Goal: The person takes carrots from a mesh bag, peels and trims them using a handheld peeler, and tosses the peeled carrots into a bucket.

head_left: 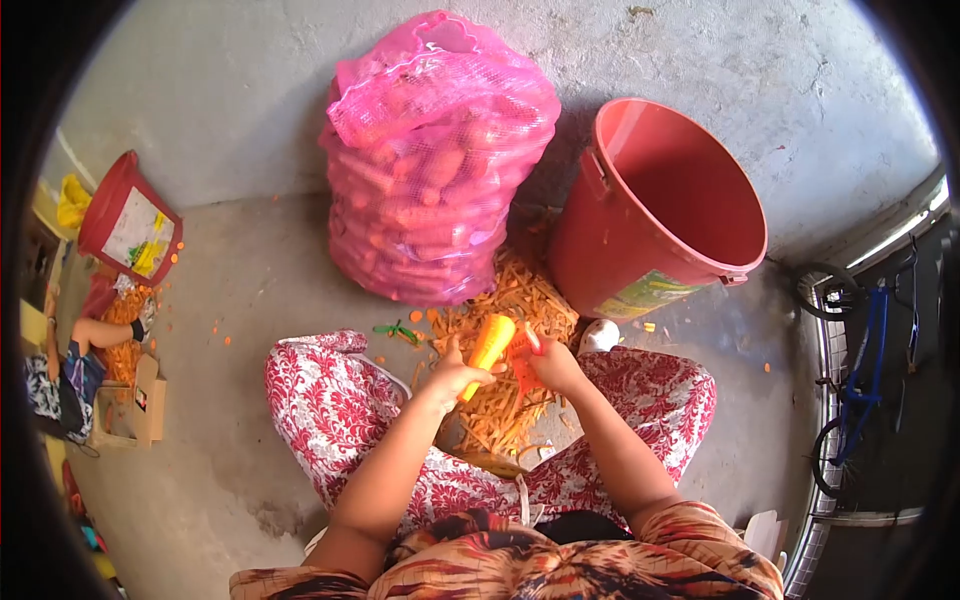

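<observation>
My left hand (458,379) is closed around a bright orange carrot (490,348), its thick end tilted up and away from me. Close beside it, my right hand (553,367) grips a red-orange peeler (524,366), partly covered by the fingers. The peeler is next to the carrot; whether the blade touches it I cannot tell. Below both hands, a heap of carrot peelings (500,420) lies on the floor between my crossed legs and spreads toward a pink mesh sack (425,190) full of carrots.
A large red bucket (600,230) stands against the wall to the right of the sack. At the far left are a smaller red bucket (110,215), a cardboard box (148,400) and another person's leg (105,332). A blue bicycle (868,365) is at the far right.
</observation>
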Demonstrator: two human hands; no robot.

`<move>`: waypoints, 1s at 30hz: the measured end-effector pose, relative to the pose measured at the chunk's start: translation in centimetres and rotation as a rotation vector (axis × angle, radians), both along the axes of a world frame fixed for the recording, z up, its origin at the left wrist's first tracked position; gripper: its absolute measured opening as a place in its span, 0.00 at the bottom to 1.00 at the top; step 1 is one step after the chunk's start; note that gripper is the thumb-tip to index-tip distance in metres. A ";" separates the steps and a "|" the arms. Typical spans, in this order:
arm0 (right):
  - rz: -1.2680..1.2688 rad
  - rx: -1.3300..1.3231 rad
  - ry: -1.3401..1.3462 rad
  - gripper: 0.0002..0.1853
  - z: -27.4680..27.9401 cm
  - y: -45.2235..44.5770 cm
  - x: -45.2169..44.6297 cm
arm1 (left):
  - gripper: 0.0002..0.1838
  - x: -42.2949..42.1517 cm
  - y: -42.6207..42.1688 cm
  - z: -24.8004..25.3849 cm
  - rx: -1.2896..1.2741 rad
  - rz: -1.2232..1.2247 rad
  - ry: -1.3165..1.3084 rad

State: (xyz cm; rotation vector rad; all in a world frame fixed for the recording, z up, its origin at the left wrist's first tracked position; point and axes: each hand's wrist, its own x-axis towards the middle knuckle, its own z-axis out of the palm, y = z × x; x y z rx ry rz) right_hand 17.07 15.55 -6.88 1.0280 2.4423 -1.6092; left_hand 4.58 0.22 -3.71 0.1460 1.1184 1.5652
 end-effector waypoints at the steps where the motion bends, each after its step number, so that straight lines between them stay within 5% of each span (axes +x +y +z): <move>1: 0.041 0.133 -0.103 0.10 0.1 0.2 0.1 | 0.32 -0.5 0.2 -1.1 -0.028 -0.013 0.110; 2: 0.078 0.268 -0.205 0.11 0.3 0.4 0.1 | 0.30 -0.9 0.3 -2.1 -0.055 -0.031 0.220; 6: 0.215 0.027 0.052 0.12 3.4 -0.1 0.6 | 0.23 -2.6 0.3 -4.1 -0.233 0.063 0.896; 12: 0.327 0.088 0.049 0.13 3.5 -1.4 0.2 | 0.21 -2.4 0.1 -2.6 -0.287 0.055 1.168; 30: 0.297 -0.012 -0.024 0.15 3.4 -1.6 -0.4 | 0.16 -1.9 0.4 -1.0 -0.502 0.022 1.388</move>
